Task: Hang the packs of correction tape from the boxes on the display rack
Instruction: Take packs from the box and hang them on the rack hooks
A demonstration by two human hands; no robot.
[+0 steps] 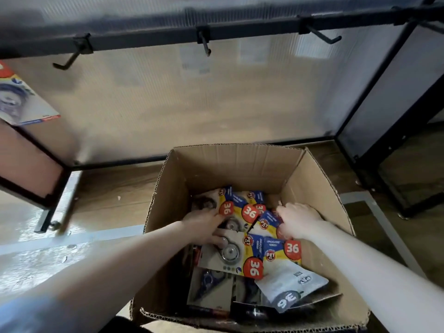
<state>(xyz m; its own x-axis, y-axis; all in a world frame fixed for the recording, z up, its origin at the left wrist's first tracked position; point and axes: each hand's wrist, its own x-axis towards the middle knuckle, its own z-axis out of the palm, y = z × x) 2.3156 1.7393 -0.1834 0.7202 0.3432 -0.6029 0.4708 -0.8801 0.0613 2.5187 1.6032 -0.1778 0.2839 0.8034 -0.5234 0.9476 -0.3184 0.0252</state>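
- Cardboard box [230, 164] at 6 o'clock holds the loose correction tape packs [252, 255].
- Left hand [204, 227] curls around one pack, thumb on top.
- Right hand [298, 219] reaches among packs at 3 o'clock; grip unclear.

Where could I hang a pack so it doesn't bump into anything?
The three black hooks on the rack bar are bare: the left hook, middle hook and right hook. One pack already hangs at the far left. The box is crowded with packs and both hands.
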